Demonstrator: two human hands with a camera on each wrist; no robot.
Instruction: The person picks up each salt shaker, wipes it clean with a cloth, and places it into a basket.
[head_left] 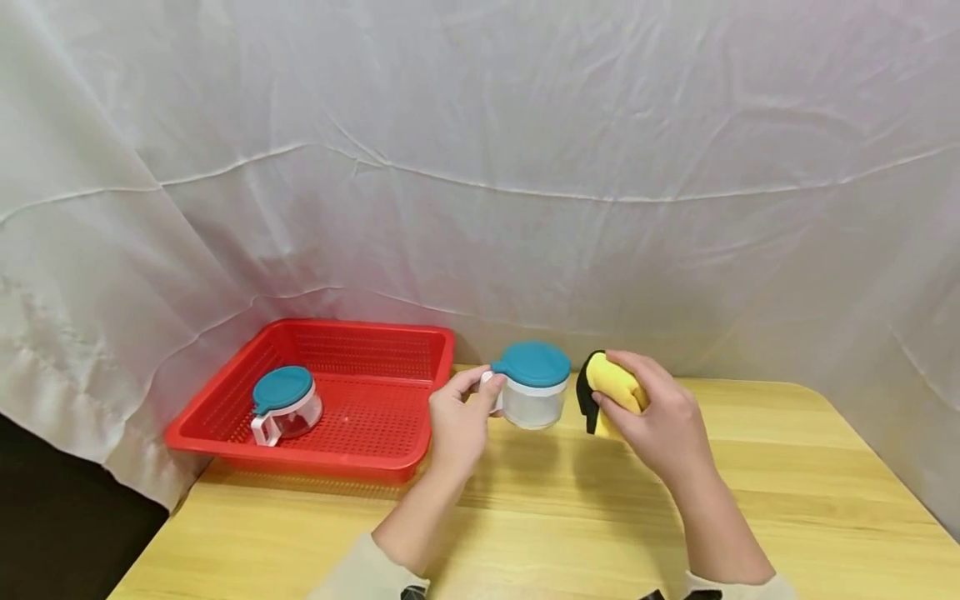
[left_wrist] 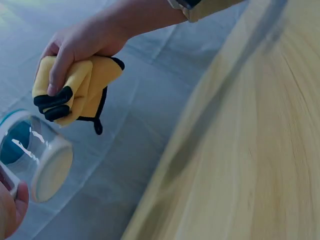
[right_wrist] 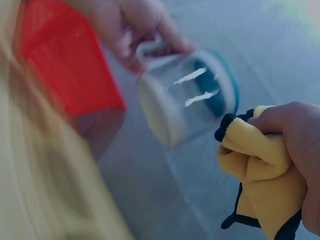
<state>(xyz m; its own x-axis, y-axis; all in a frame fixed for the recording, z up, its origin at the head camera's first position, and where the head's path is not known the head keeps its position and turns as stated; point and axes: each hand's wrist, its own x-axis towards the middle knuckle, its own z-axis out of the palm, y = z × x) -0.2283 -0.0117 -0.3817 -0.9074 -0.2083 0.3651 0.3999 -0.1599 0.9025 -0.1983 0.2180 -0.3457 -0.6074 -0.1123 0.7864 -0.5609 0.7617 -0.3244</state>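
Note:
My left hand [head_left: 459,412] pinches the white handle of a clear seasoning jar [head_left: 532,404] with a teal lid, lifted over the table. In the left wrist view the jar [left_wrist: 37,155] tilts, its pale base toward the camera. Just right of it, my right hand [head_left: 663,417] grips a bunched yellow cloth [head_left: 617,382] with black edging. The right wrist view shows the cloth [right_wrist: 265,175] folded under the thumb, a corner hanging down, close beside the jar's lid. A second such jar [head_left: 288,404] sits inside the red basket [head_left: 420,454] at the left.
The basket stands on the left part of a light wooden table [head_left: 787,467], near the back. A pale cloth curtain [head_left: 525,167] hangs behind the table and along its sides. A dark area lies beyond the table's left edge.

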